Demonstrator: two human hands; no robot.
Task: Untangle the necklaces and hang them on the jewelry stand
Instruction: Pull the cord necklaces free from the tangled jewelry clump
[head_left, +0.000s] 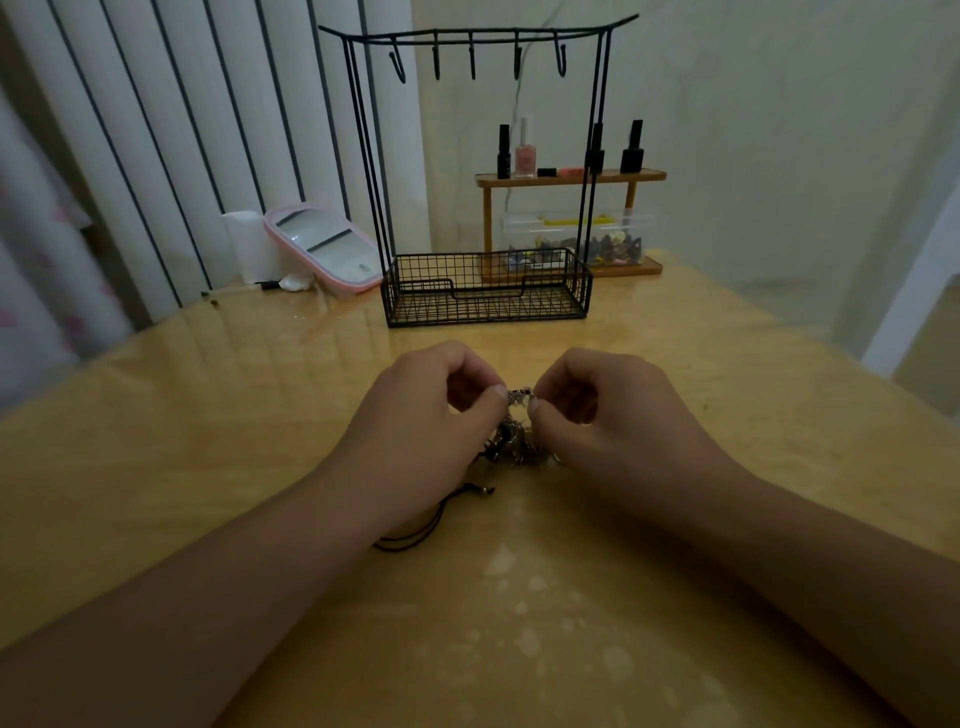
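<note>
A tangled clump of necklaces (511, 441) lies on the table between my hands, metal chains knotted together. A black cord (415, 538) trails from it under my left wrist. My left hand (421, 415) pinches the top of the clump from the left. From the right, my right hand (608, 410) pinches the same strand; the fingertips of both hands nearly meet. The black wire jewelry stand (483, 171) rises behind them, its several hooks bare and its basket base (485, 288) holding nothing.
A wooden shelf (571, 179) with nail polish bottles and a clear box of small items stands behind the stand. A pink-framed mirror (322, 247) leans at the back left beside a white container. The glossy yellow table (208, 415) stretches all around my hands.
</note>
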